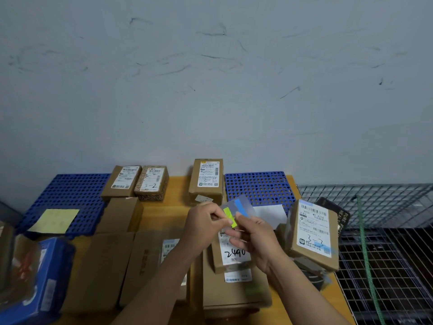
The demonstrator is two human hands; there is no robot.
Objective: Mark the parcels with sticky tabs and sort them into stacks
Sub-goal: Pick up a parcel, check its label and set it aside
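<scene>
Two hands meet just below the middle of the head view, over a yellowish surface [178, 184] crowded with cardboard parcels. The right hand [255, 240] has its thumb and fingers closed on a clear backing sheet [241, 207] that carries a blue tab [241, 206] and a yellow-green tab [230, 216]; the left hand [206, 221] is pinched together at the edge of the yellow-green tab, apparently peeling it, though I cannot tell how much of it is already free. These tabs look thin, light and floppy, so I would expect one to curl or stick to itself if gripped in the middle; holding it by a corner between fingertip and thumb seems the sensible way, keeping the sticky face off the skin. Directly beneath the hands lies a small parcel marked 2490 [232, 254], resting on a larger flat box [234, 292]; it seems the likely one to take the tab. Right of centre, a parcel marked 3-3 [314, 233] sits tilted on other items and already shows a blue tab at its lower corner. Toward the back stand an upright parcel [206, 179] and a parcel marked 3-2 [152, 181], near two blue perforated mats [260, 186]. The boxes look stiff and light, best taken by their long edges.
</scene>
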